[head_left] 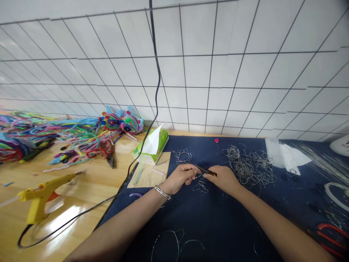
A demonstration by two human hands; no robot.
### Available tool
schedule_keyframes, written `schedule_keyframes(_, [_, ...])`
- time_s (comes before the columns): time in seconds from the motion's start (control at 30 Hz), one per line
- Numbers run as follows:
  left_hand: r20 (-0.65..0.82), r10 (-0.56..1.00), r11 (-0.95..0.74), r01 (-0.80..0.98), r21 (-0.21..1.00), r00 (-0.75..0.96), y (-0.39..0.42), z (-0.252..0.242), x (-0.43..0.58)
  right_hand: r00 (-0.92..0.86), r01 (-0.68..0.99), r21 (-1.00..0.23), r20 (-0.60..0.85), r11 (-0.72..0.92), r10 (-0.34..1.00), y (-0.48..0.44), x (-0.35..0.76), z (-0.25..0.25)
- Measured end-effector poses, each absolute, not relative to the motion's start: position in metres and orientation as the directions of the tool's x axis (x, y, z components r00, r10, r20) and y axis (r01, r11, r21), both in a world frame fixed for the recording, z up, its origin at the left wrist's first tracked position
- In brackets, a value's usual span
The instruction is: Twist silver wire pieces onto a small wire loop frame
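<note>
The dark blue mat (218,225) is bounded at the back by a narrow strip of pale wood, against which the tiled wall (196,80) is set. On the left, its edge is met by the wooden table (95,183), and that border is crossed by a black cable (157,80). Between the forearms a broad stretch of mat is seen, with a thin wire loop (174,232) laid at its lower left. To the right, room is narrowed by a wire tangle (248,165) lying just beside the right forearm.

Near the middle of the mat, a small looped wire piece (201,186) is worked on. Its upper end is pinched by the left hand (182,176), whose thumb and forefinger are pressed together. Dark-handled pliers (207,171) are clasped in the right hand (223,178), its fingers closed around the handles and the tip pointed toward the left fingertips. Whether the lower loops are rested on the mat cannot be told. A flower-shaped wire ring (183,156) is laid just behind the left hand.

In the green packet (164,140), white tissue (154,142) is held, partly drawn out at the top. The packet is set partly on a tan sheet (165,160).
</note>
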State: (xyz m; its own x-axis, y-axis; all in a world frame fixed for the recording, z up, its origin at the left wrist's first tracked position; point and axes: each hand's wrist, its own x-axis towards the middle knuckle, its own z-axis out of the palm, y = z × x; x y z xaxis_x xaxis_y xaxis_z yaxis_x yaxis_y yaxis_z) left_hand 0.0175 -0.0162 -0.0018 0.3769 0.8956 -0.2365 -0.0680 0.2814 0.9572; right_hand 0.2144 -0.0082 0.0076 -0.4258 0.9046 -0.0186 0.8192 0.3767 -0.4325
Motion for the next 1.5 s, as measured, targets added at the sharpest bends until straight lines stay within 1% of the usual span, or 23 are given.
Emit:
schedule_keyframes(0.07, [-0.207,0.914,0.214,0.021,0.977,0.348,-0.017,0.000,0.016,-0.437,0.817,-0.427,-0.020,0.388,0.899,-0.008,0.215,0.008])
schedule_keyframes(0.13, [-0.147,0.940,0.104,0.152,0.983,0.309,-0.017,0.002,0.013,-0.451,0.818,-0.407,-0.015,0.407,0.892,-0.007,0.217,0.008])
schedule_keyframes(0.2, [-0.070,0.955,-0.015,0.281,0.960,0.287,-0.017,0.004,0.010,-0.467,0.821,-0.367,0.010,0.437,0.884,-0.006,0.218,0.008])
schedule_keyframes(0.27, [-0.003,0.959,-0.107,0.373,0.922,0.282,-0.017,0.006,0.008,-0.479,0.827,-0.303,0.060,0.473,0.876,-0.005,0.220,0.008])
schedule_keyframes(0.4, [0.065,0.958,-0.195,0.472,0.860,0.278,-0.018,0.007,0.008,-0.486,0.843,-0.156,0.188,0.515,0.853,-0.009,0.218,0.009])
schedule_keyframes(0.5, [0.102,0.955,-0.239,0.514,0.824,0.280,-0.020,0.006,0.011,-0.504,0.842,-0.071,0.250,0.534,0.827,-0.013,0.215,0.011])
schedule_keyframes(0.67, [0.134,0.950,-0.267,0.513,0.816,0.280,-0.022,0.003,0.013,-0.536,0.832,0.027,0.301,0.555,0.789,-0.017,0.212,0.014])
schedule_keyframes(0.87, [0.085,0.966,-0.194,0.462,0.865,0.245,-0.022,0.001,0.013,-0.552,0.822,0.078,0.348,0.564,0.757,-0.017,0.213,0.013])
schedule_keyframes(1.1, [0.086,0.961,-0.192,0.405,0.894,0.263,-0.022,0.004,0.013,-0.555,0.816,0.049,0.342,0.576,0.758,-0.017,0.214,0.011])
schedule_keyframes(1.3, [0.097,0.953,-0.210,0.399,0.892,0.286,-0.021,0.003,0.011,-0.557,0.810,0.010,0.328,0.587,0.763,-0.017,0.214,0.009])
schedule_keyframes(1.5, [0.081,0.949,-0.198,0.379,0.904,0.304,-0.022,0.007,0.009,-0.539,0.822,0.016,0.349,0.570,0.767,-0.017,0.214,0.012])
